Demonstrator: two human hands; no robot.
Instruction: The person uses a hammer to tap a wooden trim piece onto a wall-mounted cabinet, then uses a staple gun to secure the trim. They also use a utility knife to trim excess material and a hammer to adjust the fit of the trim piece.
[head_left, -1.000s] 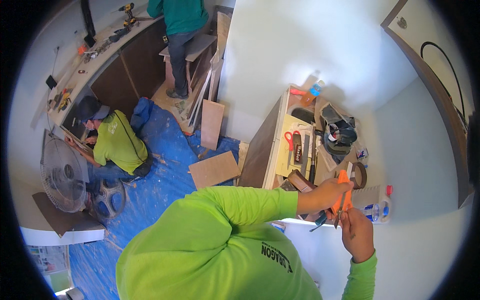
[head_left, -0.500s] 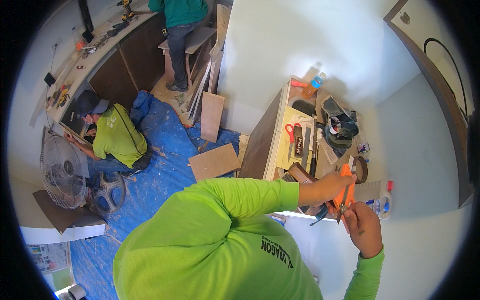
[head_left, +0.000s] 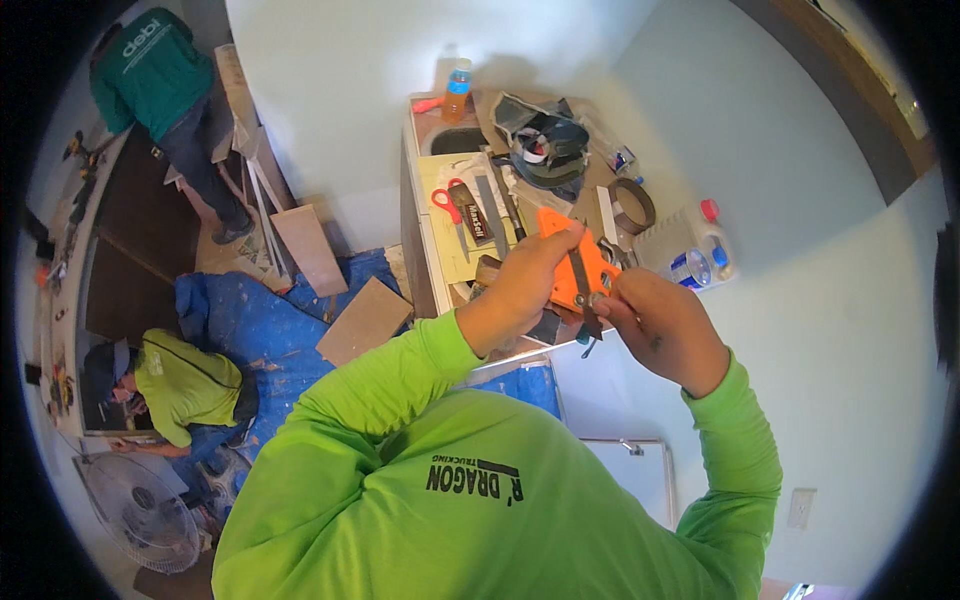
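The left hand (head_left: 528, 278) grips an orange tool (head_left: 563, 287), the right hand (head_left: 668, 328) pinches a dark blade (head_left: 583, 285), scissors (head_left: 456, 220) lying at ten o'clock, a roll (head_left: 647, 207) at one

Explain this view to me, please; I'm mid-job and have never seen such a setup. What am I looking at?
There is no robot here: these are a person's bare hands, in bright green sleeves. The picture looks down from the left of two fisheye cameras on their head, so edges bend.

The left hand holds an orange tool with a dark metal strip along it. The right hand has its thumb at the tool's near end; the rest of its grip is hidden.

On the counter beyond lie red-handled scissors, a dark box, a brown roll and a jug with a red cap.

Off to the left, a co-worker in teal and another in yellow-green are separate people.
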